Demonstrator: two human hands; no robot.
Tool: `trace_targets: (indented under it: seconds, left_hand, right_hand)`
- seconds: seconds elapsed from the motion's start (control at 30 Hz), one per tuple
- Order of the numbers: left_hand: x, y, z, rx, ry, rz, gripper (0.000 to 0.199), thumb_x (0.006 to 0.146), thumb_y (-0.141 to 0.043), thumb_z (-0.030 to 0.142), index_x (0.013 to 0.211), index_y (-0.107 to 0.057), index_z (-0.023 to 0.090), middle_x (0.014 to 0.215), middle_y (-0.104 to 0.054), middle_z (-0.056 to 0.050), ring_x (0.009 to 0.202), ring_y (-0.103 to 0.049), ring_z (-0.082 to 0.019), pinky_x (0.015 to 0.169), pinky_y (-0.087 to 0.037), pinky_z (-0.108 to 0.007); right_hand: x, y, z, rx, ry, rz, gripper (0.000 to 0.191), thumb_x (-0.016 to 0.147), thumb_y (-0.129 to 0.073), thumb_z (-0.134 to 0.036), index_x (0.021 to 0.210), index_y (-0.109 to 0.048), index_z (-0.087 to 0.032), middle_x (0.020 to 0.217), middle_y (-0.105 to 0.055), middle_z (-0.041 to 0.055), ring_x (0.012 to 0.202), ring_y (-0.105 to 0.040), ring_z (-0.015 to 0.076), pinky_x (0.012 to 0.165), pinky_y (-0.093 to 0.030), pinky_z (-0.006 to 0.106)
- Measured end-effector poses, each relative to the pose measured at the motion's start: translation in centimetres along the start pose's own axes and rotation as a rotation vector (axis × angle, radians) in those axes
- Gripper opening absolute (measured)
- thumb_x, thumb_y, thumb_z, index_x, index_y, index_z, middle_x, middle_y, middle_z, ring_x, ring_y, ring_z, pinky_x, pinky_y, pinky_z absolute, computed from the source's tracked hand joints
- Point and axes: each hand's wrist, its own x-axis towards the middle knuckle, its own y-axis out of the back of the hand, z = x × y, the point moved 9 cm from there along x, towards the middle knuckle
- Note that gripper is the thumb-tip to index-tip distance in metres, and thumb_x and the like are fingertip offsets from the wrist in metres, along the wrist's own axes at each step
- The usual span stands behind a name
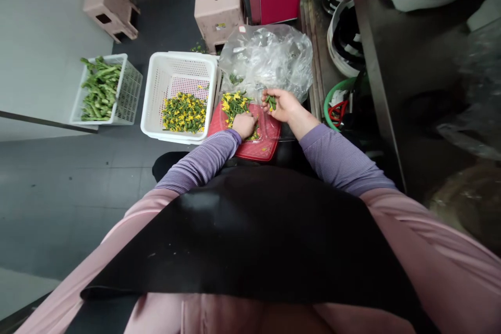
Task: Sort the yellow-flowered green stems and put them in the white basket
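My right hand [287, 106] is curled palm-up around a few small green buds [271, 102], to the right of a clear plastic box [268, 128]. My left hand [245, 124] is closed with knuckles up, low over the box. Its fingertips are hidden, so what they hold cannot be made out. Loose yellow-flowered green buds [234, 104] lie in a heap just beyond it. Under the box is a red board or lid [256, 153]. To the left, a white plastic basket [211, 70] holds many more yellow-flowered buds [183, 113].
A large clear plastic bag [270, 55] lies beyond my hands. Farther left stands a smaller white basket [135, 88] of green stalks [100, 88]. Pink stools [217, 8] are at the back. A green tub [329, 109] and a metal-edged shelf [373, 57] border the right.
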Motion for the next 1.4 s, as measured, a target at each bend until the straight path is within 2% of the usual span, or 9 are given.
trace_targets:
  seconds: [0.1, 0.27, 0.43, 0.77, 0.9, 1.03, 1.2, 1.3, 1.4]
  left_hand:
    - [-0.2, 1.1, -1.0, -0.176, 0.083, 0.065, 0.02, 0.088, -0.058, 0.016, 0.099, -0.075, 0.013, 0.103, -0.075, -0.014, 0.098, -0.069, -0.025, 0.086, -0.05, -0.033]
    - [-2.5, 4.2, -4.3, -0.936, 0.284, 0.153, 0.007, 0.085, -0.063, 0.011, 0.08, -0.068, 0.011, 0.075, -0.072, -0.006, 0.06, -0.06, -0.012, 0.063, -0.05, -0.025]
    - [-4.0, 5.9, -3.9, -1.265, 0.287, 0.16, 0.007, 0.08, -0.072, 0.01, 0.074, -0.069, 0.01, 0.066, -0.07, -0.003, 0.048, -0.053, -0.006, 0.052, -0.046, -0.021]
    - [-3.7, 6.7, -2.3, -1.185, 0.137, 0.074, 0.005, 0.081, -0.074, 0.011, 0.078, -0.071, 0.008, 0.06, -0.064, -0.002, 0.051, -0.058, -0.009, 0.059, -0.053, -0.025]
    - [-2.9, 6.2, -3.5, -1.081, 0.13, 0.066, 0.016, 0.089, -0.068, 0.022, 0.079, -0.071, 0.01, 0.064, -0.065, -0.003, 0.053, -0.058, -0.01, 0.062, -0.052, -0.026]
    - [-2.3, 5.2, -5.2, -0.508, 0.097, 0.128, 0.017, 0.09, -0.064, 0.023, 0.088, -0.078, 0.013, 0.078, -0.069, -0.007, 0.077, -0.066, -0.018, 0.077, -0.05, -0.03]
    - [-3.1, 1.2, -2.3, 0.076, -0.232, -0.033, 0.037, 0.089, -0.059, 0.017, 0.119, -0.078, 0.025, 0.114, -0.067, -0.015, 0.115, -0.06, -0.03, 0.092, -0.045, -0.04]
    - [-2.5, 0.6, -2.4, 0.036, -0.216, -0.037, 0.03, 0.087, -0.061, 0.017, 0.109, -0.081, 0.018, 0.107, -0.069, -0.016, 0.109, -0.062, -0.029, 0.091, -0.045, -0.039]
    - [-1.3, 1.9, -4.1, -0.251, -0.095, 0.026, 0.019, 0.081, -0.068, 0.017, 0.096, -0.081, 0.016, 0.092, -0.073, -0.01, 0.092, -0.065, -0.022, 0.086, -0.046, -0.031]
  right_hand:
    - [-0.2, 0.1, 0.6, -0.044, -0.058, 0.019, 0.017, 0.096, -0.046, -0.009, 0.084, -0.057, -0.014, 0.061, -0.051, -0.0012, 0.054, -0.047, 0.0093, 0.054, -0.042, 0.022]
    - [-0.1, -0.3, 2.2, -0.215, -0.144, 0.009, 0.018, 0.098, -0.052, -0.008, 0.082, -0.06, -0.013, 0.055, -0.047, -0.0024, 0.049, -0.043, 0.008, 0.048, -0.038, 0.019]
    - [-0.6, -2.1, 3.9, -0.351, -0.178, -0.202, 0.014, 0.097, -0.063, -0.012, 0.083, -0.064, -0.012, 0.064, -0.058, 0.0018, 0.053, -0.047, 0.008, 0.046, -0.038, 0.017]
    - [-0.9, -2.5, 3.9, -0.491, -0.163, -0.411, 0.017, 0.09, -0.07, -0.008, 0.077, -0.061, -0.013, 0.063, -0.053, -0.0022, 0.047, -0.039, 0.003, 0.041, -0.027, 0.015]
    - [-1.1, -2.7, 3.1, -0.468, -0.146, -0.462, 0.013, 0.091, -0.069, -0.01, 0.083, -0.06, -0.014, 0.064, -0.054, -0.0024, 0.047, -0.04, 0.0039, 0.042, -0.027, 0.016]
    - [-0.4, -2.0, 1.3, -0.338, -0.065, -0.321, 0.007, 0.093, -0.062, -0.007, 0.094, -0.061, -0.014, 0.061, -0.05, -0.0042, 0.045, -0.036, 0.0038, 0.041, -0.023, 0.015]
    - [-0.2, -1.4, 1.0, -0.282, -0.049, -0.195, 0.012, 0.09, -0.061, -0.003, 0.09, -0.058, -0.015, 0.063, -0.052, -0.0037, 0.045, -0.037, 0.0031, 0.041, -0.023, 0.015]
    - [-0.2, -1.4, 1.4, -0.298, -0.058, -0.177, 0.014, 0.09, -0.06, -0.003, 0.084, -0.057, -0.015, 0.062, -0.051, -0.0034, 0.045, -0.036, 0.0032, 0.04, -0.021, 0.016]
    - [0.0, -1.2, 1.8, -0.346, -0.054, -0.161, 0.017, 0.09, -0.062, -0.003, 0.08, -0.057, -0.016, 0.061, -0.053, -0.0022, 0.044, -0.035, 0.0037, 0.039, -0.02, 0.017]
